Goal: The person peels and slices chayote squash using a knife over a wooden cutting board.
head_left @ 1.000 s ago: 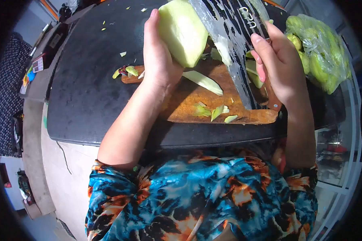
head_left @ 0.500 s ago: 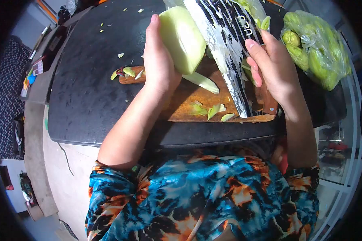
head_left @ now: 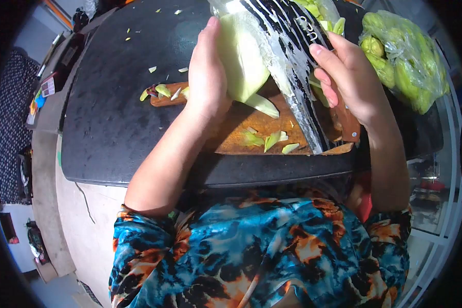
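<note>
My left hand (head_left: 208, 72) is wrapped around the side of a pale green peeled vegetable (head_left: 241, 59) with a smooth, flat cut face. In my right hand (head_left: 346, 77) is a broad cleaver (head_left: 295, 61), gripped by its brown wooden handle. White smears streak its black blade, which slants across the right side of the vegetable and overlaps it; whether the edge is cutting in cannot be seen. Beneath both hands lies a wooden cutting board (head_left: 231, 136) with a long pale slice (head_left: 263, 106) and several green peelings (head_left: 272, 139) on it.
A clear plastic bag of green vegetables (head_left: 410, 61) sits at the right of the dark table (head_left: 123, 123). More greens (head_left: 323, 10) lie behind the cleaver. Small scraps are scattered around the board's handle (head_left: 164, 97) and across the table's far left.
The vegetable and my left hand have shifted slightly right. The cleaver's blade has tilted and now overlaps more of the vegetable's right side. The scraps on the board look unchanged.
</note>
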The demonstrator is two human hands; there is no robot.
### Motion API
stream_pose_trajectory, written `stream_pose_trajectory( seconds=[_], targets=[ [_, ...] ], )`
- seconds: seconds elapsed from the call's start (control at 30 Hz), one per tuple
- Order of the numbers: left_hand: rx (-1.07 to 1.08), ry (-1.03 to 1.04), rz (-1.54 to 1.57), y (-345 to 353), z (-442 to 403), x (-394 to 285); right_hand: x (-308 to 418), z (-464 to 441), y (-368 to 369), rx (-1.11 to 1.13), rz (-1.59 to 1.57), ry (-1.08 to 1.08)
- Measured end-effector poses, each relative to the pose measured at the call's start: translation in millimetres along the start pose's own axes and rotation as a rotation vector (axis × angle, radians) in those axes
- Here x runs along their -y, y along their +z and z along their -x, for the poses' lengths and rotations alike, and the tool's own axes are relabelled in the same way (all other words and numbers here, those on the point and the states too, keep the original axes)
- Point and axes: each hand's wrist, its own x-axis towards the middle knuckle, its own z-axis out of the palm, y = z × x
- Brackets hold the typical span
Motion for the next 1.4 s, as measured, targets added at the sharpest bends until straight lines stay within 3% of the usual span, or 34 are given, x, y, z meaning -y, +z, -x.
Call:
stream_pose_trajectory(
  seconds=[0.47, 0.67, 0.97, 1.17, 1.4],
  targets=[
    [0.037, -0.008, -0.019, -2, -1, -3, -3, 1, 4, 0.014, -0.062, 0.029],
    [-0.066, 0.03, -0.061, 6, 6, 0, -17, 3, 13, -0.027, -0.215, 0.05],
    [-0.007, -0.069, -0.063, 3, 5, 1, -16, 0, 7, 0.038, -0.233, 0.096],
    [-0.039, 0.02, 0.06, 0, 2, 10, -27, 1, 27, -0.058, -0.298, 0.057],
    [-0.033, -0.051, -0.07, 6, 7, 2, -21, -1, 19, 0.011, -0.315, 0.142]
  ],
)
